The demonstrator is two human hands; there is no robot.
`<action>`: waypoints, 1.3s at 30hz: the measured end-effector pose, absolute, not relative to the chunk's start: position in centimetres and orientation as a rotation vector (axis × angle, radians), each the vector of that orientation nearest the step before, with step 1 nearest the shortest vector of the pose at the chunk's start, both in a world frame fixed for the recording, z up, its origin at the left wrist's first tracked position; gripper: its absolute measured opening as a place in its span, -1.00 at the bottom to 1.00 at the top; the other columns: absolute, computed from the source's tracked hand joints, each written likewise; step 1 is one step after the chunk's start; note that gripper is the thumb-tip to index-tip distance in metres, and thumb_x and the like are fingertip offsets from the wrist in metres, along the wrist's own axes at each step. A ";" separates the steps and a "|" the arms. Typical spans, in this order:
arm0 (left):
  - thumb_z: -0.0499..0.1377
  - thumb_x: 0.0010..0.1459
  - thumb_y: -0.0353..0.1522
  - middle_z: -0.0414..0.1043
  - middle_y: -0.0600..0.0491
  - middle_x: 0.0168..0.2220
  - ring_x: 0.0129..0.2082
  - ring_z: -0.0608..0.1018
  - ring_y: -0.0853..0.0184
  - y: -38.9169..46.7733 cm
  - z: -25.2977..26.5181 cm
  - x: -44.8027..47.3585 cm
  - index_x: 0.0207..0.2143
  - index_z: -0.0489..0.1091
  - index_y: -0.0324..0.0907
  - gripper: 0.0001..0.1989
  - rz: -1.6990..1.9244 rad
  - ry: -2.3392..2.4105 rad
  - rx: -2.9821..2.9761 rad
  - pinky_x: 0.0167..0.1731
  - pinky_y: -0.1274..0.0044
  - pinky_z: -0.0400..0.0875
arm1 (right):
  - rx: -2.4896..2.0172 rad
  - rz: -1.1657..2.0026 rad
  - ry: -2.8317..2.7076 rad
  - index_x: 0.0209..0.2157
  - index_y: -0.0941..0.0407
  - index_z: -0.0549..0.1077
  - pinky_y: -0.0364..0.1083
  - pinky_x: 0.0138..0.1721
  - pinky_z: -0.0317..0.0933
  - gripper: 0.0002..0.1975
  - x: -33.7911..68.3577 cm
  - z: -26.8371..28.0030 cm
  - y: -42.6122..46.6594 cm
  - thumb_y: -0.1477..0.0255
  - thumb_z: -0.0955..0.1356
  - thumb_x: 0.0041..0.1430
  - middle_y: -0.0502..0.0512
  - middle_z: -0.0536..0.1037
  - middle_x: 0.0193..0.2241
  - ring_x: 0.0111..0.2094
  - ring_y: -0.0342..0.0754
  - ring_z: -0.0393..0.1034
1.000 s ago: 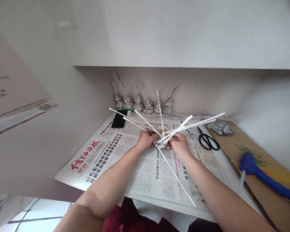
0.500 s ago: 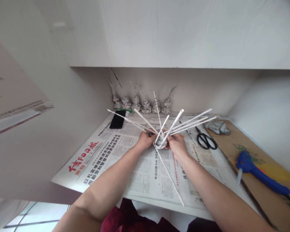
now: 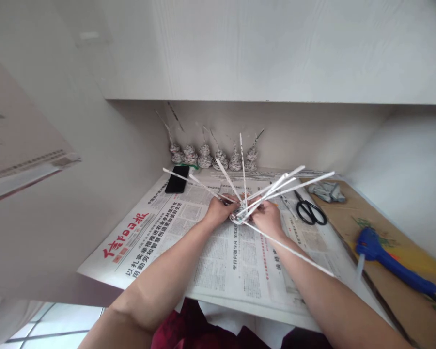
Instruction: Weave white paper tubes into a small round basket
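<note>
Between my two hands is a small round weave of rolled paper strips point(image 3: 240, 219), with several white paper sticks point(image 3: 227, 178) fanning out from it. My left hand point(image 3: 220, 211) is closed on its left side. On the opposite side, my right hand point(image 3: 267, 217) has its fingers closed at the weave's edge, among the sticks. One long paper strip point(image 3: 290, 251) runs from the near side of the weave toward the lower right, across my right forearm. My fingertips are partly hidden behind the weave and sticks.
Newspaper point(image 3: 156, 242) covers the table. A black phone point(image 3: 177, 179) lies at the left, below a row of several woven paper gourd shapes point(image 3: 205, 157). To the right are black scissors point(image 3: 311, 212), a crumpled grey wad point(image 3: 327, 192) and a blue glue gun point(image 3: 388, 261) on cardboard point(image 3: 343, 220).
The weave with its fan of sticks has turned between my hands. The long strip has swung from pointing down toward the table's front edge to lying across my right forearm.
</note>
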State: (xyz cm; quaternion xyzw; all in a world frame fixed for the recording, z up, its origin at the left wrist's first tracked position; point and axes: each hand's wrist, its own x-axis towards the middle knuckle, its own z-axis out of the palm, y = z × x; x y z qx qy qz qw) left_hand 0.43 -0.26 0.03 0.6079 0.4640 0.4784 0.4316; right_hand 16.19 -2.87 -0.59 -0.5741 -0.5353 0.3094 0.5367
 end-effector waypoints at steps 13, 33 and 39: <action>0.26 -0.09 -0.33 0.46 0.06 -0.57 -0.57 0.44 0.40 -0.1 -0.1 0.4 -0.48 0.48 -0.27 -0.84 1.291 1.194 1.490 -0.55 0.60 0.27 | -1.446 0.406 -1.542 -0.30 0.07 0.53 -0.14 -0.40 0.28 -0.80 16.2 0.5 -3.6 0.35 0.32 0.03 0.01 0.60 -0.49 -0.52 -0.08 0.46; 0.25 -0.06 -0.38 0.56 0.00 -0.37 -0.36 0.56 0.31 0.2 -0.6 0.5 -0.35 0.52 -0.24 -0.83 1.268 1.089 1.617 -0.30 0.53 0.43 | -1.146 0.880 -1.275 -0.35 0.13 0.50 -0.14 -0.46 0.30 -0.82 16.2 -0.8 -2.3 0.37 0.38 -0.05 0.00 0.53 -0.52 -0.52 -0.10 0.40; 0.23 -0.02 -0.39 0.57 -0.01 -0.35 -0.37 0.55 0.32 -0.2 -0.3 0.6 -0.35 0.52 -0.25 -0.84 1.238 1.024 1.661 -0.31 0.53 0.42 | -1.169 0.765 -1.263 -0.40 0.12 0.43 -0.16 -0.49 0.28 -0.87 16.1 -0.1 -2.9 0.37 0.37 -0.02 0.02 0.53 -0.51 -0.52 -0.11 0.40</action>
